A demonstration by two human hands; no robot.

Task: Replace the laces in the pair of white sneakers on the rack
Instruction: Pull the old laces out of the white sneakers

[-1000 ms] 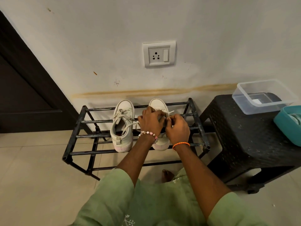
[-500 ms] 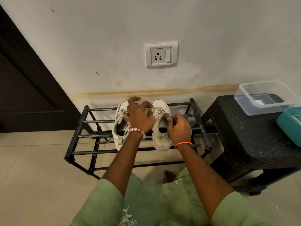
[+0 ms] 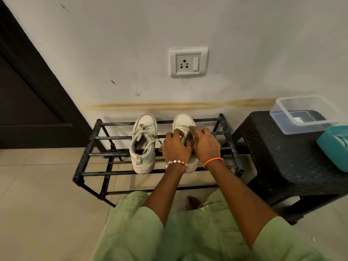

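Note:
Two white sneakers stand side by side on the black metal rack [image 3: 90,147], toes toward the wall. The left sneaker [image 3: 144,146] has its pale lace loosened and trailing to the right. Both my hands are on the right sneaker [image 3: 181,120], hiding its middle and heel. My left hand [image 3: 176,147] curls over the shoe's left side, and my right hand [image 3: 204,145] curls over its right side at the opening. Whether the fingers pinch the lace or the tongue is hidden.
A black plastic stool [image 3: 278,157] stands right of the rack, carrying a clear plastic box [image 3: 305,113] and a teal container [image 3: 334,147]. A wall socket [image 3: 188,62] is above the rack. A dark door [image 3: 28,102] is on the left. Beige tiled floor [image 3: 37,204] lies in front.
My left hand came back from above the left sneaker to the right sneaker. My right hand slid forward over the shoe's opening. Both sneakers stayed in place.

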